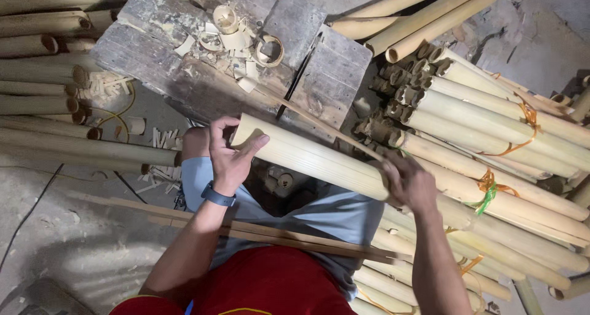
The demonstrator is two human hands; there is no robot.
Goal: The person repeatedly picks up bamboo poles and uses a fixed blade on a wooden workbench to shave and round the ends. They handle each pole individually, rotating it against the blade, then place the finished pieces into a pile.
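Note:
I hold a pale bamboo pole (313, 158) across my lap, slanting from upper left to lower right. My left hand (228, 155) grips its cut end, thumb laid over the top, a dark watch on the wrist. My right hand (409, 183) wraps around the pole farther along, where it meets the stacked poles. A thin bamboo strip (326, 133) runs along the pole's far side. Long flat slats (264, 232) lie across my thighs under my arms.
A worn wooden block (184, 57) stands ahead, littered with bamboo rings and chips (239, 41). Bundles of bamboo poles tied with orange and green cord (498, 137) fill the right side. More poles (43, 75) lie at the left on the concrete floor.

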